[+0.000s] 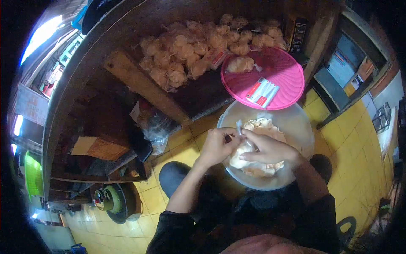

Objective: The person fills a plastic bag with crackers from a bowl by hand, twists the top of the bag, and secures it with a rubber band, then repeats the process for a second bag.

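My left hand [218, 146] pinches the gathered neck of a small clear plastic bag [239, 157], its fingers closed near the top. On the other side my right hand [270, 149] closes around the same neck and covers part of the bag. Pale pieces fill the bag, which look like chips or crackers. Both hands are over a large whitish round tub [226, 120], where more pale, thin chips [264, 125] lie loose. Beyond the tub, a pink round tray [289, 82] carries one filled bag [241, 64] and a flat white-and-red packet [263, 93].
Many filled bags [182, 55] are heaped on the dark wooden shelf behind. A wooden plank [146, 84] runs beside them. At left are a cardboard box [99, 147], clear plastic bags [156, 131] and a green gas cylinder [113, 199]. Yellow tiles [342, 135] cover the floor.
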{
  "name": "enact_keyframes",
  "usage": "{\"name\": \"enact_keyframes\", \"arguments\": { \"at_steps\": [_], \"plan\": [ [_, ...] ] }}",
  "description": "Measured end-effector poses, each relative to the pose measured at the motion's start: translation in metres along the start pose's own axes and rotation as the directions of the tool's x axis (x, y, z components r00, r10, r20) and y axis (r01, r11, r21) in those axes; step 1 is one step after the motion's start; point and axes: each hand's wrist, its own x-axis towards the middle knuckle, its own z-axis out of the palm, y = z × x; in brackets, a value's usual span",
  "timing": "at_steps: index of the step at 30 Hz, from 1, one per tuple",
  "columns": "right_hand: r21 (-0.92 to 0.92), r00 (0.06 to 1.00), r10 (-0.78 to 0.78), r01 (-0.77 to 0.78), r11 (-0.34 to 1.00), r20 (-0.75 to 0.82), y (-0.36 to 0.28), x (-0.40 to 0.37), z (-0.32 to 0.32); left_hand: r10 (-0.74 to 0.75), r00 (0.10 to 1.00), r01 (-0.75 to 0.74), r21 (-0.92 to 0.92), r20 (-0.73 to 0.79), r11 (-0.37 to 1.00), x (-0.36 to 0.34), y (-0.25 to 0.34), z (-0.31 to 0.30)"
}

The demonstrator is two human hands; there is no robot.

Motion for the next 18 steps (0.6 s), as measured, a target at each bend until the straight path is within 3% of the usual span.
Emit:
{"name": "enact_keyframes", "arguments": {
  "at_steps": [2,4,6,7,9,10,11,12,14,15,16,17,18],
  "plan": [
    [0.192,0.987,0.139,-0.153,0.970,0.080,0.003,0.002,0.007,-0.095,0.993,0.086,0.121,0.066,0.989,0.002,0.001,-0.008],
    [0.135,0.989,0.149,-0.148,0.980,0.001,0.007,0.002,0.004,-0.134,0.989,0.125,0.118,0.070,0.985,0.004,-0.012,-0.010],
    [-0.138,0.872,0.278,-0.242,0.960,0.404,0.003,0.003,-0.023,0.026,0.959,0.024,0.172,-0.284,0.985,0.006,-0.018,-0.015],
    [-0.100,0.911,0.109,-0.075,0.992,0.397,0.012,0.000,-0.029,0.033,0.959,0.017,0.173,-0.280,0.985,0.006,-0.017,-0.018],
    [0.302,0.999,0.033,-0.043,0.952,0.038,0.051,0.000,-0.045,-0.050,0.936,0.063,0.027,-0.348,0.998,0.006,-0.010,-0.027],
    [0.601,0.924,0.067,0.188,0.777,-0.376,0.015,0.001,-0.051,-0.045,0.936,0.059,0.029,-0.350,0.998,0.005,-0.003,-0.030],
    [0.696,0.695,0.242,0.498,0.517,-0.677,-0.021,0.003,-0.057,-0.039,0.936,0.070,0.075,-0.350,0.995,0.003,0.006,-0.033],
    [0.698,0.697,0.242,0.496,0.516,-0.675,-0.019,0.003,-0.064,-0.039,0.936,0.086,0.120,-0.349,0.989,0.001,0.011,-0.035],
    [0.273,0.340,0.058,0.629,0.728,-0.938,-0.011,0.002,-0.083,-0.016,0.938,0.054,0.099,-0.347,0.994,0.003,0.002,-0.032],
    [0.270,0.340,0.053,0.632,0.726,-0.939,-0.004,0.002,-0.077,0.009,0.940,0.020,0.080,-0.342,0.997,0.006,-0.003,-0.031],
    [0.378,0.549,0.152,0.327,0.866,-0.822,0.009,0.000,-0.063,0.012,0.939,0.017,0.082,-0.345,0.996,0.008,-0.005,-0.028],
    [0.398,0.684,0.304,-0.022,0.917,-0.663,0.019,0.000,-0.055,0.032,0.945,0.008,0.119,-0.327,0.993,0.011,-0.007,-0.025],
    [0.148,0.746,0.175,-0.104,0.984,-0.642,0.023,0.002,-0.049,0.045,0.953,0.003,0.158,-0.301,0.987,0.012,-0.011,-0.021]
  ]
}}
